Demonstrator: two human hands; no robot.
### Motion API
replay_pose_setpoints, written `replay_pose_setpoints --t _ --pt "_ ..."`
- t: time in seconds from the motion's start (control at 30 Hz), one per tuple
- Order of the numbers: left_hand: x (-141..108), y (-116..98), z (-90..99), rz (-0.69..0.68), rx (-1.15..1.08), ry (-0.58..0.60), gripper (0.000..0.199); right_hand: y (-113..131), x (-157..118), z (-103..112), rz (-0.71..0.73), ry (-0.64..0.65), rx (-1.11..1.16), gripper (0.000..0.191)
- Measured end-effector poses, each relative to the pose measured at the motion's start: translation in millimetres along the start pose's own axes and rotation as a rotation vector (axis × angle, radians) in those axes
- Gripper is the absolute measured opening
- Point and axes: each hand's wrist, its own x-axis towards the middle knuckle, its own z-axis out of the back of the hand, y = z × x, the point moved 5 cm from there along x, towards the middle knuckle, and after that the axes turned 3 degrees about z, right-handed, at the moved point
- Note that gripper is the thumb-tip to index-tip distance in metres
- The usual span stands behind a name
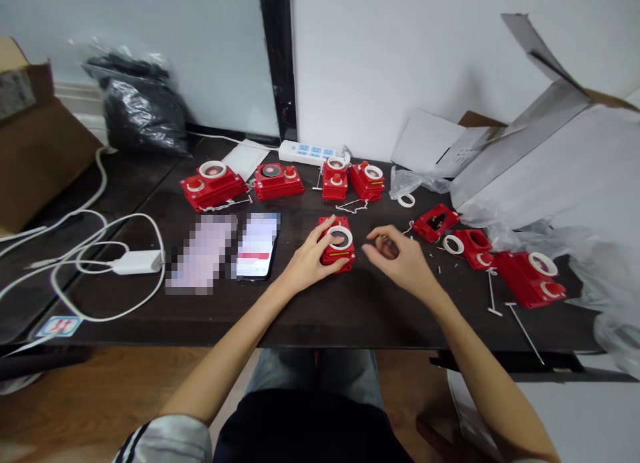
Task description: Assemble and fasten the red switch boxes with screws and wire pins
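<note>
The left hand lies palm down over the left side of a red plastic enclosure near the middle of the table, its fingers curled round in a closed grip, a white ring just beside them. The right hand hovers just to the right, apart from the enclosure, half curled; whether it holds anything small, I cannot tell.

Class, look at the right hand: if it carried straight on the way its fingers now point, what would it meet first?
The right hand would probably meet the red box under the left hand first, at the side facing it. Depth is hard to judge from this single view.
</note>
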Motion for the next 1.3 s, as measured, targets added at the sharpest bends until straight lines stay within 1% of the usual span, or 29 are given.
replay_pose_setpoints --t 0.07,0.17,0.33,0.43,0.5,0.63,0.77,0.93,1.0,1.3 --pt "0 0 -0.2 -0.006 0.005 0.006 0.031 -8 -5 -15 -0.018 0.082 -0.049 0.017" --pt "0 0 0.0 -0.010 0.004 0.009 0.031 -15 -6 -28 -0.011 0.112 -0.094 0.019" --pt "0 0 0.6 -0.018 0.000 0.003 0.030 -15 -2 -31 0.046 0.166 -0.243 0.018" --pt "0 1 -0.1 -0.019 0.011 -0.001 0.031 -13 -2 -33 0.079 0.213 -0.361 0.022" --pt "0 2 -0.5 -0.021 0.017 -0.005 0.031 -13 -2 -34 0.074 0.218 -0.405 0.024" --pt "0 1 -0.6 -0.028 0.016 -0.003 0.032 -10 -3 -34 0.028 0.184 -0.405 0.014" --pt "0 1 -0.4 -0.032 0.019 0.003 0.031 -6 -2 -36 0.000 0.208 -0.405 0.009" --pt "0 2 -0.6 -0.039 0.035 0.004 0.031 -7 3 -35 -0.158 0.221 -0.298 0.006" --pt "0 1 -0.6 -0.034 0.040 0.006 0.031 -6 6 -36 -0.196 0.229 -0.250 0.005" --pt "1 1 -0.4 -0.009 0.045 0.019 0.030 -4 9 -39 -0.204 0.173 -0.306 0.004"
